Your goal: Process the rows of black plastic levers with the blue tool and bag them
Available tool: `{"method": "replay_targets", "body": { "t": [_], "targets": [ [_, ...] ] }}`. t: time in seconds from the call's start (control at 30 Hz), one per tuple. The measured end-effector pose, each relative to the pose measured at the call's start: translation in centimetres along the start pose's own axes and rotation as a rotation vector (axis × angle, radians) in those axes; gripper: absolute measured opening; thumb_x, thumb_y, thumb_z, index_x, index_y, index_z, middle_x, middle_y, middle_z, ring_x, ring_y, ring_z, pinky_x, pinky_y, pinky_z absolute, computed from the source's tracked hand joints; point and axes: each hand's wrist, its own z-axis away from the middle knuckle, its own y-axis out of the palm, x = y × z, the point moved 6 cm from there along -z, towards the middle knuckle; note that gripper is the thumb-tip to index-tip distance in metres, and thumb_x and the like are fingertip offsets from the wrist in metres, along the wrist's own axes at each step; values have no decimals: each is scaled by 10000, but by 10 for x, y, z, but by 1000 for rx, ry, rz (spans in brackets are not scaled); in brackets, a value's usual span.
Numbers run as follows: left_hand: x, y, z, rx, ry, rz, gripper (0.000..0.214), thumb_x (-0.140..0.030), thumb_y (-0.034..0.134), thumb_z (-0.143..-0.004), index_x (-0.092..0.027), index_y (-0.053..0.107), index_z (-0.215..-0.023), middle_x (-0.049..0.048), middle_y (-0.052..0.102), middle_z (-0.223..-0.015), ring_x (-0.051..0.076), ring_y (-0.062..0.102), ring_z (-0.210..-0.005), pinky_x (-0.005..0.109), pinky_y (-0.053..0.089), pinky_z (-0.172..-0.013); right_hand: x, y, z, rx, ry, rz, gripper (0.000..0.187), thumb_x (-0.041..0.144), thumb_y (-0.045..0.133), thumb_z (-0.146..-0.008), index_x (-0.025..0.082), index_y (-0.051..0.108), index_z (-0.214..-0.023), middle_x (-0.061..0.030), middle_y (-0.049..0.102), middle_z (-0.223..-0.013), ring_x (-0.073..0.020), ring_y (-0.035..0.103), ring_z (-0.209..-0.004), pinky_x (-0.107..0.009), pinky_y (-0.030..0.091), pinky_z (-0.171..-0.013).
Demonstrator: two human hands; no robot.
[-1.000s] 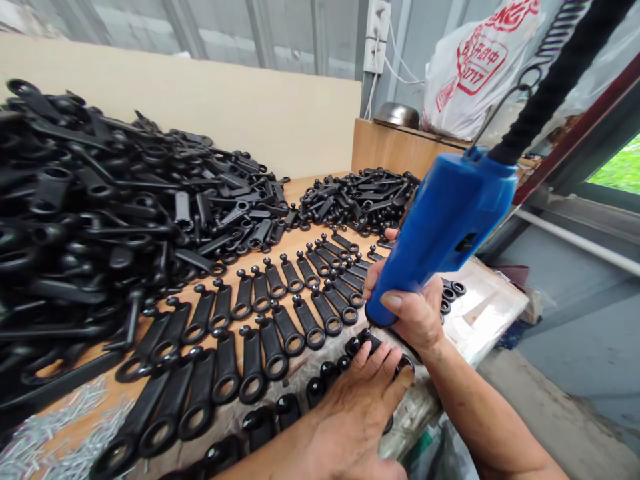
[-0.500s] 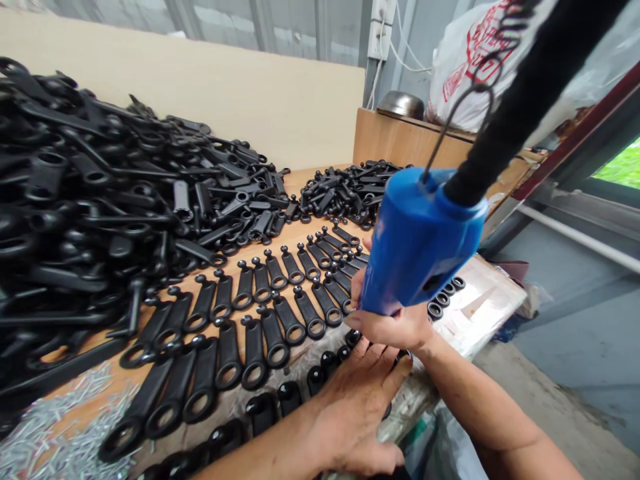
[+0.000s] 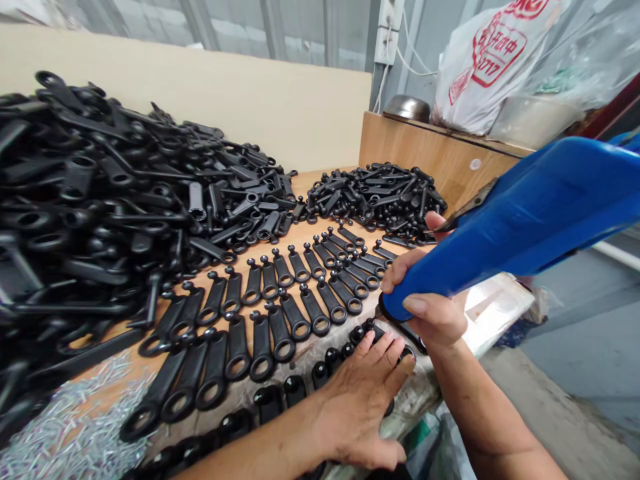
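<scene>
My right hand (image 3: pixel 440 319) is wrapped around the lower end of a blue electric screwdriver (image 3: pixel 480 227), which leans with its upper end to the right. Its tip is hidden from me. My left hand (image 3: pixel 357 400) lies palm down, fingers stretched out, over a row of black plastic arms with ball ends (image 3: pixel 295 387) near the front edge. What lies beneath the palm is covered. Behind that hand, more black arms with ring ends (image 3: pixel 313 313) are laid out side by side in rows.
A large heap of black parts (image 3: pixel 125 193) fills the left, and a smaller heap (image 3: pixel 375 193) lies at the back. Loose silver screws (image 3: pixel 85 420) are spread at the front left. A metal bowl (image 3: pixel 407 107) and a white plastic bag (image 3: pixel 480 73) rest on a wooden ledge.
The electric screwdriver has tipped from nearly upright toward the right, and my right hand has shifted right with it. My left hand has stayed over the same parts. The view has shifted slightly.
</scene>
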Motion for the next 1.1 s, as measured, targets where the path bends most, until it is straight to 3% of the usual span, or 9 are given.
{"method": "replay_targets", "body": {
  "t": [0.17,0.63,0.9,1.1],
  "targets": [
    [-3,-6,-2,5,-4,14,1109,-543,686,-597,-206,65,-1451,138,113,-1517,328,98,-1399,545,93,-1147,-9,5,6,55,66,-9,498,383,807,-583,225,620,-1017,3,579,-728,-189,563,-613,-329,471,-564],
    [-4,-11,-3,-15,0,30,1200,-496,758,-486,-222,89,-1443,130,154,-1508,322,193,-1369,534,155,-1140,-14,7,12,119,92,17,372,397,802,-603,217,643,-888,-13,590,-745,-196,569,-646,-349,491,-614],
    [-5,-13,-8,3,-10,48,1235,-462,780,-441,-197,99,-1438,160,180,-1489,365,202,-1353,581,163,-1122,-22,5,14,166,84,100,376,386,782,-632,223,631,-935,-12,570,-761,-193,570,-659,-344,506,-619],
    [-5,-12,-8,-22,7,60,1234,-444,782,-434,-200,97,-1431,151,198,-1479,366,186,-1355,563,188,-1122,-15,20,8,200,93,113,341,305,771,-596,209,607,-879,-3,566,-733,-165,548,-595,-307,484,-556]
  ]
}}
